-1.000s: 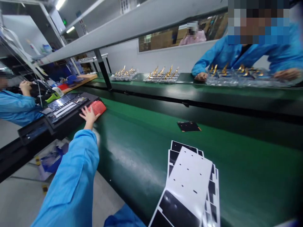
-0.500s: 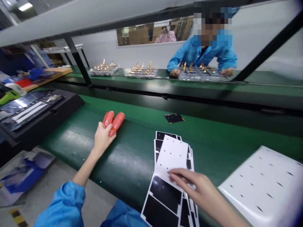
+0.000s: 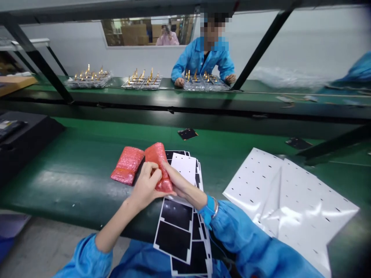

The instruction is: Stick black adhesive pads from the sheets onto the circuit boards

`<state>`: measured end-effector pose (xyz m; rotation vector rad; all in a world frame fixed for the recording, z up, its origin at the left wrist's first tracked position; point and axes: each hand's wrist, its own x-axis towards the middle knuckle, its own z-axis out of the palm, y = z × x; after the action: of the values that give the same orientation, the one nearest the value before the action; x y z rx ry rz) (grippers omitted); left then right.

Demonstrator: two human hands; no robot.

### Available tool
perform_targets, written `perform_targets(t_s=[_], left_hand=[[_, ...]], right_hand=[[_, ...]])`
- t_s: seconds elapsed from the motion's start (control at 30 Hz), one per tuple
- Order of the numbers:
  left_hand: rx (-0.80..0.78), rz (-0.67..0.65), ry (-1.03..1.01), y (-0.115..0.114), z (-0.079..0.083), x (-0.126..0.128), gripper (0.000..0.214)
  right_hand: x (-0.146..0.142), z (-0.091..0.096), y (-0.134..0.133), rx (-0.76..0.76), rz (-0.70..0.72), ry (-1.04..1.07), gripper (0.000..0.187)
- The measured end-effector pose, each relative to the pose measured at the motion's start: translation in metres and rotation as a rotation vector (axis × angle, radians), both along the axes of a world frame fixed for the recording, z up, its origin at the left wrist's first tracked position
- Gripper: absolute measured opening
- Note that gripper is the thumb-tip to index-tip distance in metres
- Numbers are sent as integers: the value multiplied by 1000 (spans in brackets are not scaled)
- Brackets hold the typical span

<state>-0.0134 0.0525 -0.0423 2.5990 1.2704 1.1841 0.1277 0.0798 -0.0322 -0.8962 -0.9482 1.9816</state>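
Note:
Two red bubble-wrap pouches lie side by side on the green belt (image 3: 87, 154). My left hand (image 3: 146, 185) is closed on the right red pouch (image 3: 158, 160), fingers curled round its near end. My right hand (image 3: 174, 181) reaches in from the right and grips the same pouch, its fingers mostly hidden behind it. The left red pouch (image 3: 127, 164) rests flat on the belt, touching the held one. Under my wrists lies a fanned stack of white and black sheets (image 3: 182, 216).
Large white perforated sheets (image 3: 290, 193) lie at the right. A small black piece (image 3: 188, 134) sits further back on the belt. A black machine (image 3: 23, 135) stands at the left. Across the far bench a person in blue (image 3: 203, 61) handles trays of gold parts (image 3: 142, 81).
My left hand brought the two red pouches rightward to the sheet stack. My right hand left the sheets and took hold of the right pouch. The view swung right.

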Motion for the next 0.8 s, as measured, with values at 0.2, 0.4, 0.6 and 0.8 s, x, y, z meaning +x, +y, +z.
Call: perform_targets(t_s=[0.2, 0.4, 0.6, 0.8], left_hand=[[-516, -390, -16, 17, 22, -25, 25], [-584, -426, 47, 19, 35, -38, 39], [87, -140, 168, 14, 28, -19, 31], [-73, -131, -306, -11, 24, 32, 41]], right_hand=[[20, 3, -1, 120, 14, -33, 57], [28, 2, 1, 87, 37, 71, 68], [32, 6, 2, -24, -112, 119, 62], [23, 17, 3, -28, -258, 169, 46]])
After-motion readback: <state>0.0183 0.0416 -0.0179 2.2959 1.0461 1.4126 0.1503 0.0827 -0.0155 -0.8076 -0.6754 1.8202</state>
